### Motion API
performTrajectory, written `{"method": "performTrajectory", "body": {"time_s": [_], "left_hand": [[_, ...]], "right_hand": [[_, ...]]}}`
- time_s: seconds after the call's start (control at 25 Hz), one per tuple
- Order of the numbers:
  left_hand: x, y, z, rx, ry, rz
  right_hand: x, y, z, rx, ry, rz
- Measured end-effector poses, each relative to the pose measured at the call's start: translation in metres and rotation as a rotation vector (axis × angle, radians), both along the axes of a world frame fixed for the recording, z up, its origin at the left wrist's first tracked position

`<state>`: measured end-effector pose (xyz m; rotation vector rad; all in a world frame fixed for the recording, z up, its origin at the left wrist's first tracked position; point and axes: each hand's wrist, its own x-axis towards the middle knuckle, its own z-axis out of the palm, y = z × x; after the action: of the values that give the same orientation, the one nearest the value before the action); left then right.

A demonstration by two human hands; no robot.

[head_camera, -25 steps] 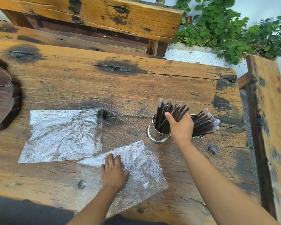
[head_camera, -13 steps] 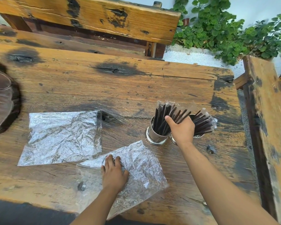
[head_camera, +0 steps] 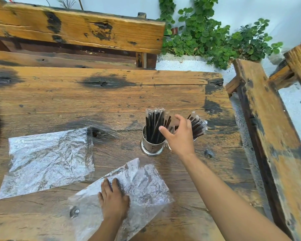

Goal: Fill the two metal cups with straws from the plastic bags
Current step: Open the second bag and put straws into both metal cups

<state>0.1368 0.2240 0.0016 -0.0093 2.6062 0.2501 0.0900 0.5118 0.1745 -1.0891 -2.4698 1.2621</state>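
Steel shows at the left metal cup (head_camera: 152, 146), which stands just left of the right hand (head_camera: 178, 136) and holds a bundle of dark wrapped straws (head_camera: 155, 125); the second metal cup (head_camera: 195, 139) sits mostly hidden behind that hand, its straws (head_camera: 197, 126) fanning out to the right. The right hand hangs over the gap between the cups, fingers spread and gripping nothing. To finish well, I judge it should nudge the leaning straws upright with light touches and steady a cup rim so neither tips. The left hand (head_camera: 114, 202) lies flat, fingers together, on the near plastic bag (head_camera: 146, 185); another plastic bag (head_camera: 47, 160) lies further left, seemingly empty. The wooden table (head_camera: 111, 101) is rough, knotted and dark-stained, with a bench (head_camera: 76, 32) beyond and green plants (head_camera: 207, 39) against a pale wall
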Motion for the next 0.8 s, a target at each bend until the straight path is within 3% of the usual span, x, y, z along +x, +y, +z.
{"method": "performTrajectory", "body": {"time_s": [0.2, 0.36, 0.48, 0.68, 0.8], "left_hand": [[-0.004, 0.007, 0.002, 0.01, -0.009, 0.042], [0.009, 0.018, 0.008, 0.101, 0.08, 0.071], [0.021, 0.023, 0.01, 0.131, 0.101, 0.14], [0.013, 0.018, 0.014, 0.064, 0.047, 0.101], [0.014, 0.01, 0.015, 0.093, 0.091, 0.056]], "right_hand": [[0.046, -0.026, -0.014, 0.102, 0.029, -0.072], [0.091, -0.078, -0.045, 0.145, -0.058, 0.402], [0.106, -0.111, -0.073, 0.085, -0.257, 0.722], [0.122, -0.141, -0.111, -0.018, -0.553, 0.898], [0.124, -0.152, -0.126, -0.034, -0.633, 0.854]]}}
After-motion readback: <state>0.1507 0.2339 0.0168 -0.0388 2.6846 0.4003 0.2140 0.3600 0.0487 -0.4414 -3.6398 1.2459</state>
